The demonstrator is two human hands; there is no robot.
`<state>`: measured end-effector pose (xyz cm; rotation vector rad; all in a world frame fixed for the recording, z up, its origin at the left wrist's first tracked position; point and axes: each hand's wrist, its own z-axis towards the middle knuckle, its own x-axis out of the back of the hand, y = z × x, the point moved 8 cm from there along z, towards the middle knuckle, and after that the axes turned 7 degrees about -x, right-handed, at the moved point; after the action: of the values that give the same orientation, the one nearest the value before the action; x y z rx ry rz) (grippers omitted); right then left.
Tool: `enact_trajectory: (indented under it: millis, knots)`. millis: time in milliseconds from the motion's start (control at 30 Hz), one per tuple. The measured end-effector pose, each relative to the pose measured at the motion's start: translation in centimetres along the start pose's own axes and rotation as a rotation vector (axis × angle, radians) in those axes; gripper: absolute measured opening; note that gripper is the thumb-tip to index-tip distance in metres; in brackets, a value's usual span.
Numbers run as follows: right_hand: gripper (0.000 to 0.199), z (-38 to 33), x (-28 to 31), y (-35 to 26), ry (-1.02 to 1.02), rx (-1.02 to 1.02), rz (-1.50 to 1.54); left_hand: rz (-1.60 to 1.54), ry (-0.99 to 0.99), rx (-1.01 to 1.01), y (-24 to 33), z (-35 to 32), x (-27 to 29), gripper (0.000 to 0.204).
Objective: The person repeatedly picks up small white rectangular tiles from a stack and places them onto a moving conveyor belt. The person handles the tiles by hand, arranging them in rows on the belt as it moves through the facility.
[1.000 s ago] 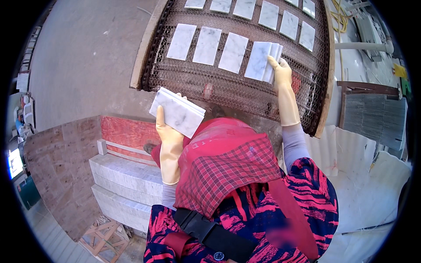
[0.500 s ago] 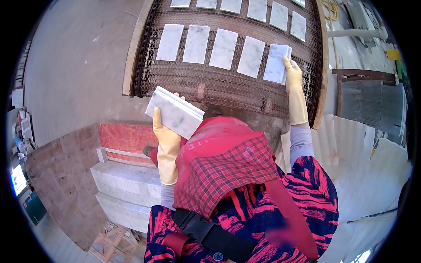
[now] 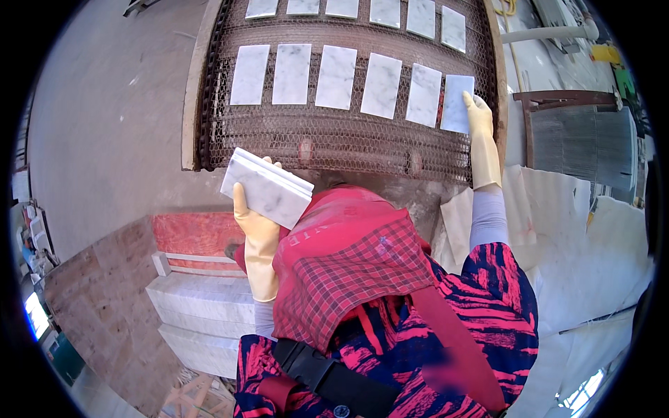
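My left hand (image 3: pixel 256 221), in a yellow rubber glove, holds a small stack of white marble tiles (image 3: pixel 267 187) up at chest height. My right hand (image 3: pixel 479 117), also gloved, is stretched out and grips one white tile (image 3: pixel 456 103), which lies at the right end of a row of tiles (image 3: pixel 336 76) on a brown wire-mesh conveyor belt (image 3: pixel 334 139). A second row of tiles (image 3: pixel 369 10) lies farther along the belt. A red checked cloth (image 3: pixel 348 272) hangs over my chest.
Stacked white marble slabs (image 3: pixel 198 317) and a red slab (image 3: pixel 195 233) sit below my left hand. A wooden pallet (image 3: pixel 202 397) lies at the bottom. Grey ribbed panels (image 3: pixel 592 146) and white sheets (image 3: pixel 599 244) stand to the right. Concrete floor (image 3: pixel 104 118) spreads left.
My right hand has carried the single tile further right and down onto the belt at the row's end. The rows on the belt appear lower in the view. My left hand keeps the stack.
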<state>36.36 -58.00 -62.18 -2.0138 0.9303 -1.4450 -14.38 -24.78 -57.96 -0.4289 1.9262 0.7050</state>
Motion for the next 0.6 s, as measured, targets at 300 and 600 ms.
enact_trajectory:
  millis: [300, 600]
  knots:
    - [0.049, -4.8, 2.7, -5.0, 0.170, 0.081, -0.572, 0.070, -0.052, 0.015, 0.2, 0.3, 0.4, 0.071]
    - [0.042, -24.3, -14.7, -14.9, -0.969, 0.194, -0.042, 0.077, -0.129, 0.086, -0.3, 0.2, -1.9, 0.096]
